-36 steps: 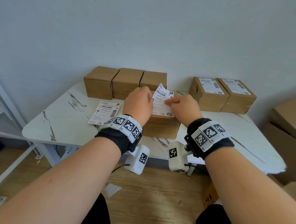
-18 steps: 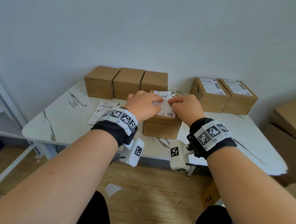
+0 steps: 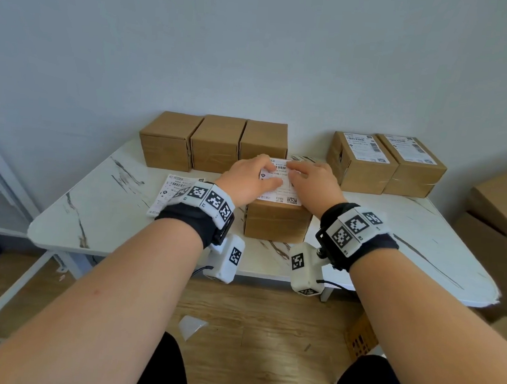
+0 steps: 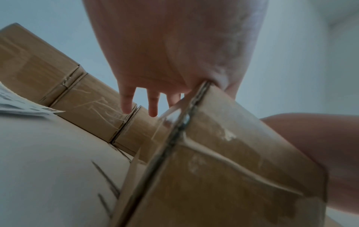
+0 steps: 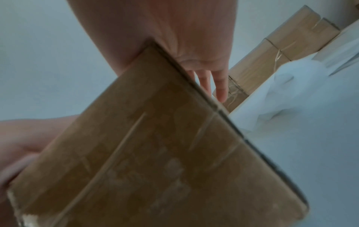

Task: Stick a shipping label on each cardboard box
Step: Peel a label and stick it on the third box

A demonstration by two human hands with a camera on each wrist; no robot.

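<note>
A cardboard box [image 3: 277, 225] stands near the front middle of the table, with a white shipping label [image 3: 279, 190] lying flat on its top. My left hand [image 3: 251, 178] rests palm down on the label's left half, fingers straight. My right hand [image 3: 310, 180] lies flat on the right half. From the left wrist view the box [image 4: 223, 161] sits under my palm, the fingers [image 4: 126, 101] reaching out past its edge. The right wrist view shows the same box [image 5: 165, 153] under my right palm, with straight fingers [image 5: 219, 86].
Three unlabelled boxes [image 3: 216, 142] stand in a row at the back left. Two labelled boxes [image 3: 386, 163] stand at the back right. A loose label sheet [image 3: 171, 193] lies on the white marble table [image 3: 101, 211] left of my wrist. Large cartons [image 3: 502, 215] stand right of the table.
The label, held up and tilted over the box a second ago, now lies flat on its top. Both hands have gone from pinching its upper edge to pressing flat on it.
</note>
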